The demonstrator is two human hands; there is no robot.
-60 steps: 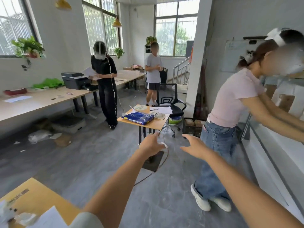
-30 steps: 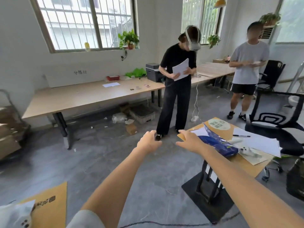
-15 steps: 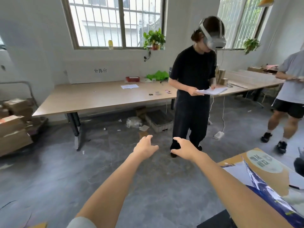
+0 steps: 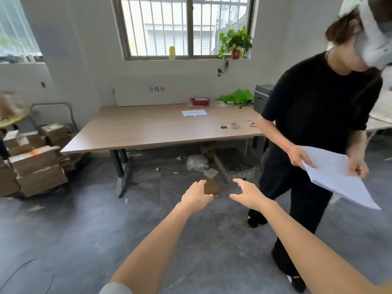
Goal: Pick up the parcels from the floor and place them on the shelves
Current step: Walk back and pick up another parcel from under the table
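Reach step — left hand [image 4: 196,197] and right hand [image 4: 247,193] both spread wide, empty, stretched toward small brown parcel [image 4: 211,187] on floor [image 4: 84,230] near the surface [image 4: 161,128]. Next: crouch closer, grasp it.

Two bare forearms enter from the bottom edge, each uncovered from the elbow down to the wrist. The left hand [image 4: 196,197] and the right hand [image 4: 248,195] wear no gloves, and no rings, watch or bands show on the fingers or wrists. At the lower edge, on the left arm, the rounded hem of a pale grey-white sleeve [image 4: 115,288] is visible, plain and without markings; the right arm's upper part runs out of view before any sleeve shows.
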